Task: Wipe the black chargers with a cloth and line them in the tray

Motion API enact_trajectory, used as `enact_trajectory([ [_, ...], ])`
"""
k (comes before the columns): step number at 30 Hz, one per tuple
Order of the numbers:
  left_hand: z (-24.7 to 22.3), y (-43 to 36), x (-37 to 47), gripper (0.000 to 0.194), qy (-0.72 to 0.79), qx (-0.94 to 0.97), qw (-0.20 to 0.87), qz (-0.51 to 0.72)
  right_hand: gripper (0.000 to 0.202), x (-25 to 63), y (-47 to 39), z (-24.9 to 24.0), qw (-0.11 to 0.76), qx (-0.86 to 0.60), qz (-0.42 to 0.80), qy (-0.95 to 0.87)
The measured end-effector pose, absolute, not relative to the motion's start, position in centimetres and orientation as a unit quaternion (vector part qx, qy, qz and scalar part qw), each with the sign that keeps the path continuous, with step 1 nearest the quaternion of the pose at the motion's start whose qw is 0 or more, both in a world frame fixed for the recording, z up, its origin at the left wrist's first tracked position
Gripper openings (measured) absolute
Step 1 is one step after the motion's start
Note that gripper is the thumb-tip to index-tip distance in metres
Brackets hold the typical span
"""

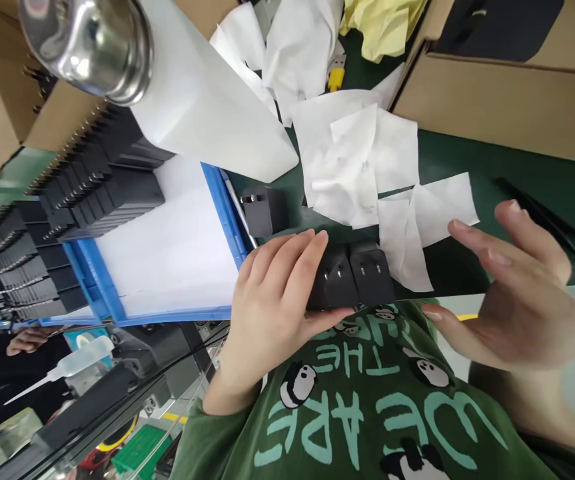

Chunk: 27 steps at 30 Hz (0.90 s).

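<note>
My left hand (272,293) is closed around a short row of black power adapters at the table's front edge. Two of them show: one adapter (340,283) beside my thumb and another adapter (373,277) to its right, both with metal prongs facing up. My fingers hide the row's left end. To the right, my right hand (522,300) hovers with fingers apart and nothing in it, slightly blurred. A single black adapter (267,212) lies just beyond my left fingers. White cloth wipes (357,160) are spread behind the row.
At left, a blue-edged tray (177,247) holds rows of black adapters (122,193). A white bottle with a metal cap (202,87) stands behind. Black tweezers (547,220) lie at right, below a cardboard box (507,107). A co-worker's hand (27,340) shows at far left.
</note>
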State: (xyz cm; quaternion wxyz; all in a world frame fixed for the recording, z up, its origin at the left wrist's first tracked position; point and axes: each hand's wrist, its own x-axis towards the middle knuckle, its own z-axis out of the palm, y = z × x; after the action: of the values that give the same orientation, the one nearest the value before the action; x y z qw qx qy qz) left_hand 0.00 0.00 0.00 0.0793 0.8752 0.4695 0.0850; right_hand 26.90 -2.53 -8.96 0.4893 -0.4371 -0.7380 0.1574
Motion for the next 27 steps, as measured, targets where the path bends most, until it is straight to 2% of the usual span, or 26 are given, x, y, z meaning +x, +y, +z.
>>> enact_trajectory([
  [2, 0.2, -0.1, -0.4, 0.086, 0.476, 0.873, 0.076, 0.070, 0.086, 26.6, -2.6, -8.2, 0.470, -0.427, 0.162, -0.755],
  [5, 0.0, -0.5, -1.1, 0.087, 0.488, 0.868, 0.069, 0.057, 0.079, 25.3, -2.3, -6.3, 0.366, -0.390, 0.182, -0.825],
  [7, -0.5, -0.7, -1.5, 0.084, 0.490, 0.868, 0.064, 0.058, 0.073, 24.0, -1.5, -5.1, 0.292, -0.368, 0.141, -0.871],
  [11, -2.2, -0.8, -1.9, 0.071, 0.474, 0.874, 0.063, 0.085, 0.065, 21.9, 1.1, -4.0, 0.183, -0.336, 0.027, -0.924],
  [14, -3.0, -0.9, -2.2, 0.058, 0.502, 0.842, 0.133, 0.148, 0.049, 22.1, 2.6, -3.8, 0.165, -0.296, 0.034, -0.940],
  [17, -2.9, -1.5, -2.5, 0.065, 0.595, 0.648, 0.338, 0.336, 0.056, 23.2, 2.5, -3.5, 0.265, -0.353, 0.159, -0.883],
  [19, -2.2, -2.0, -2.6, 0.073, 0.601, 0.508, 0.435, 0.436, 0.060, 23.4, 1.4, -3.3, 0.394, -0.411, 0.336, -0.750],
  [21, -1.3, -2.5, -2.3, 0.084, 0.569, 0.397, 0.528, 0.490, 0.062, 22.6, 0.1, -3.2, 0.487, -0.413, 0.529, -0.559],
  [24, 0.2, -3.0, -1.7, 0.085, 0.473, 0.186, 0.691, 0.514, 0.074, 19.9, -1.6, -2.8, 0.498, -0.381, 0.712, -0.317],
  [27, 1.3, -3.3, -1.3, 0.081, 0.401, 0.077, 0.764, 0.499, 0.076, 17.4, -2.1, -2.0, 0.445, -0.376, 0.788, -0.201],
])
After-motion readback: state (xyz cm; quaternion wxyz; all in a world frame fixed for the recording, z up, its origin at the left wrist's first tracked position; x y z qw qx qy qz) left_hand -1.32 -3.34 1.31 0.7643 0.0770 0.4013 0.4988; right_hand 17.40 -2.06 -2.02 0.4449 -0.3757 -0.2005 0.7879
